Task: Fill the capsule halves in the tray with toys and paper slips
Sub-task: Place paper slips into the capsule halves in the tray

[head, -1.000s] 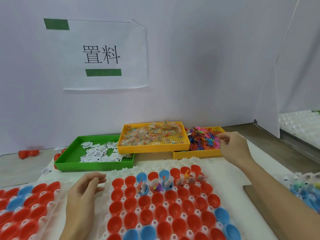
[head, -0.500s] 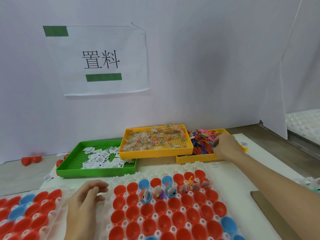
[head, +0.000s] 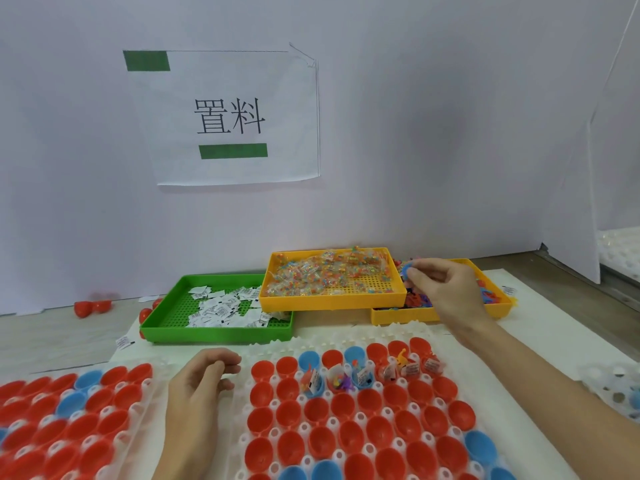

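So progress check: barely started tbh. The white capsule tray (head: 349, 344) in front of the person has rows of red and blue capsule halves (head: 349, 407), and only about 6 or 7 of them, all near the far edge, have anything in them, little toys plus paper slips (head: 391, 370) poking out. Everything nearer the camera looks bare, and there's a second tray of halves (head: 69, 410) on the left with nothing in it that I can see. So most of the job is left.

Supplies sit at the back: green bin (head: 162, 317) with paper slips, a yellow bin (head: 332, 299) of bagged bits, and another yellow bin (head: 405, 315) of colourful toys behind it on the right.

Right hand (head: 446, 289) hovers over that toy bin, thumb and forefinger pinching a small blue toy (head: 407, 270), other fingers curled in loosely. Left hand (head: 197, 393) rests at the edge of the capsule tray, fingers loosely curled, holding nothing as far as I can tell.
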Tool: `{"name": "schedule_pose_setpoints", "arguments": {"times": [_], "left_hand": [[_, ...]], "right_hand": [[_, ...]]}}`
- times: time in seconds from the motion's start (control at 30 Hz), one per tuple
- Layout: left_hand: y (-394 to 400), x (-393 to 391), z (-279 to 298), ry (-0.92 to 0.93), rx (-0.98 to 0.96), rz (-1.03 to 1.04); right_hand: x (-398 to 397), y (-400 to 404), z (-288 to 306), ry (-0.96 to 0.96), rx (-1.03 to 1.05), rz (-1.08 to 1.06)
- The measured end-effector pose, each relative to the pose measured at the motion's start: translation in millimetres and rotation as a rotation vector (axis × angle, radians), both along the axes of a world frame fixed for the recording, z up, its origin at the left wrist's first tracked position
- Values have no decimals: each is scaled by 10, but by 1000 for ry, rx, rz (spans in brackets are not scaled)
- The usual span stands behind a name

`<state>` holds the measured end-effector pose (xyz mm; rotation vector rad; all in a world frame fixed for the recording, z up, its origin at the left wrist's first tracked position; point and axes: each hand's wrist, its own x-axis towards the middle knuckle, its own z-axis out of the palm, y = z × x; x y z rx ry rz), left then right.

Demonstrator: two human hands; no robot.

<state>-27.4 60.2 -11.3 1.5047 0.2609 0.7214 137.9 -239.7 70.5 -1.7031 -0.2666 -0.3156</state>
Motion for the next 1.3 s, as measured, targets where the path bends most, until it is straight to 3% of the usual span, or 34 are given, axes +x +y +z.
{"name": "schedule_pose_setpoints", "arguments": {"times": [0.17, 0.33, 0.57, 0.83, 1.3], "left_hand": [[-31, -40, 42, 14, 2, 0], [-98, -90, 129, 13, 91, -68], [-63, -108, 162, -35, -67, -140], [-22, -98, 184, -167, -410, -239], [-31, -78, 168, -146, -376, -256]], "right_hand": [[-453, 406, 195, 104, 175, 433], [-830, 857, 223, 140, -10, 568], [-1147, 1511, 94, 21, -250, 578], [-1154, 1707, 97, -21, -279, 517], [-1111, 1608, 62, 2, -306, 473]]}}
